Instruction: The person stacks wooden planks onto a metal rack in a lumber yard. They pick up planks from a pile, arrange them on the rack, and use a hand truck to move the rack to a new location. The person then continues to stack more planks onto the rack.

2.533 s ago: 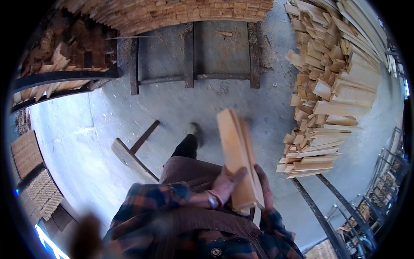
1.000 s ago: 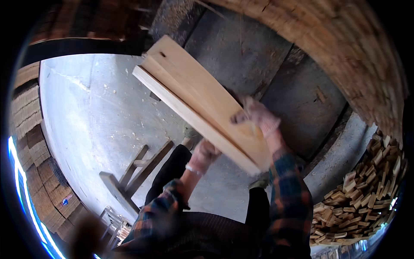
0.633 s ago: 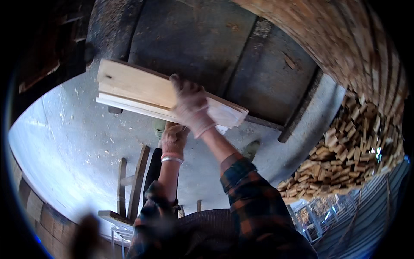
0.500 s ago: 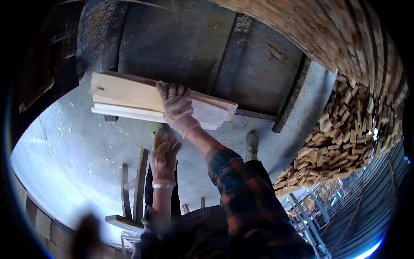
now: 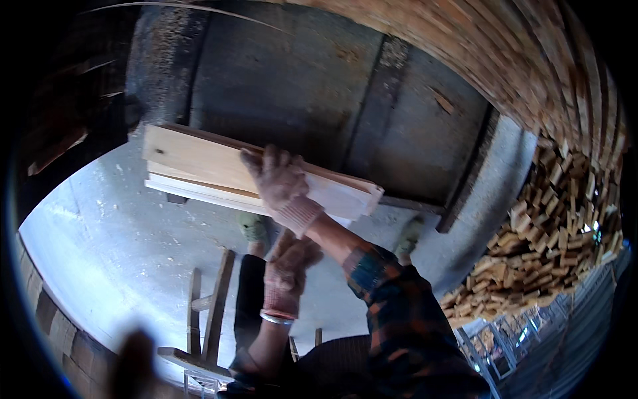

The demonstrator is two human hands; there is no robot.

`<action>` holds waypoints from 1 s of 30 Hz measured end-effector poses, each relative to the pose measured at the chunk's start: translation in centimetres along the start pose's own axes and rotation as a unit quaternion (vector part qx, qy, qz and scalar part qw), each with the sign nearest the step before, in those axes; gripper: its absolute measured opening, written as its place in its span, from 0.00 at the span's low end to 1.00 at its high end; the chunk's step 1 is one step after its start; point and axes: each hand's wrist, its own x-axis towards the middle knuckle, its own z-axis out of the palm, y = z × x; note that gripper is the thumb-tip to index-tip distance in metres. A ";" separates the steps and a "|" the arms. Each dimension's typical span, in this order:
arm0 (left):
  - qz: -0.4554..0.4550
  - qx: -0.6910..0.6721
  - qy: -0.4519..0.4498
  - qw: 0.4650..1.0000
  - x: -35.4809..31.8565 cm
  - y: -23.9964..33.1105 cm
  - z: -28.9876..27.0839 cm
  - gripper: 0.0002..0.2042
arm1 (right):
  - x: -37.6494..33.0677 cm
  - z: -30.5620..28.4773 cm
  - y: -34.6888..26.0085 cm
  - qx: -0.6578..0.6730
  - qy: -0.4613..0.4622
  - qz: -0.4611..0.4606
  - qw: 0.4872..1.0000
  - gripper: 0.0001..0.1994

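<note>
Gripping stacked boards [image 5: 199,169] — right hand [image 5: 279,183] on top, left hand [image 5: 289,269] below.

Boards [image 5: 212,169]: a few pale planks of bare sawn wood, matt, with faint grain and clean-cut edges.
Right hand [image 5: 279,183] and left hand [image 5: 289,269]: each in a knitted cloth work glove, pinkish-grey, worn and fuzzy, with a ribbed cuff.
Sleeve [image 5: 392,299]: soft woven plaid cloth, dark blue with orange, matt.
Floor [image 5: 113,253]: grey concrete, dull and rough, dusted with pale specks.
Pallet [image 5: 345,100]: dark weathered wood, rough and grimy, unpainted.
Heap of offcuts [image 5: 538,259]: short raw wooden pieces, light tan, unfinished.
Stacked wall of slats [image 5: 531,60]: reddish-brown raw wood, rough ends showing.
Frame on the floor [image 5: 206,312]: grey aged timber, matt.
</note>
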 end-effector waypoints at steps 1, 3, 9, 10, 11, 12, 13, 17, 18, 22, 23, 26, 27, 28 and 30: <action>-0.006 -0.035 -0.039 0.999 0.2 -0.9 -0.5 0.23 | 1.3 2.4 -0.8 -0.087 0.026 0.054 0.994 0.24; -0.021 0.006 0.029 0.999 -0.2 0.6 1.3 0.26 | 0.8 1.0 -0.5 0.025 0.083 0.002 0.996 0.24; -0.034 -0.068 0.066 0.995 0.0 0.8 1.3 0.25 | -1.1 -3.7 4.2 0.204 0.019 -0.093 0.974 0.29; -0.046 -0.068 0.067 0.994 0.0 0.6 1.4 0.25 | -1.1 -3.7 5.1 0.258 0.035 -0.100 0.960 0.47; -0.058 -0.069 0.067 0.994 0.2 0.6 1.3 0.25 | -0.8 -4.2 6.0 0.302 0.017 -0.106 0.947 0.47; -0.058 -0.074 0.070 0.993 0.3 0.7 1.4 0.25 | -0.3 -4.8 7.0 0.346 -0.003 -0.113 0.932 0.48; -0.057 -0.065 0.065 0.994 0.4 0.9 1.5 0.26 | 0.1 -5.5 8.4 0.388 -0.023 -0.115 0.914 0.49; -0.074 -0.051 0.062 0.994 0.5 1.7 2.2 0.28 | 4.7 -6.7 13.6 0.365 0.133 -0.160 0.907 0.45; -0.077 -0.052 0.053 0.994 0.6 1.7 2.4 0.26 | 6.4 -6.8 15.2 0.349 0.154 -0.156 0.911 0.44; -0.079 -0.065 0.045 0.994 1.0 2.2 2.8 0.26 | 13.4 -7.1 17.2 0.046 0.111 -0.043 0.992 0.44; -0.083 -0.057 0.047 0.994 1.1 2.4 2.9 0.26 | 14.5 -7.1 17.6 -0.045 0.088 -0.012 0.995 0.43; -0.092 -0.054 0.061 0.992 1.3 2.4 3.1 0.26 | 15.0 -6.8 18.0 0.031 0.088 -0.009 0.996 0.41; -0.093 -0.060 0.064 0.992 1.3 2.5 3.1 0.26 | 14.8 -6.5 17.8 0.035 0.099 -0.025 0.994 0.41; -0.094 -0.063 0.063 0.992 1.5 2.6 3.2 0.26 | 14.7 -6.3 18.1 0.037 0.112 -0.036 0.992 0.42; -0.106 -0.039 0.071 0.991 1.7 2.9 3.6 0.26 | 15.0 -6.1 18.6 0.049 0.122 -0.045 0.990 0.42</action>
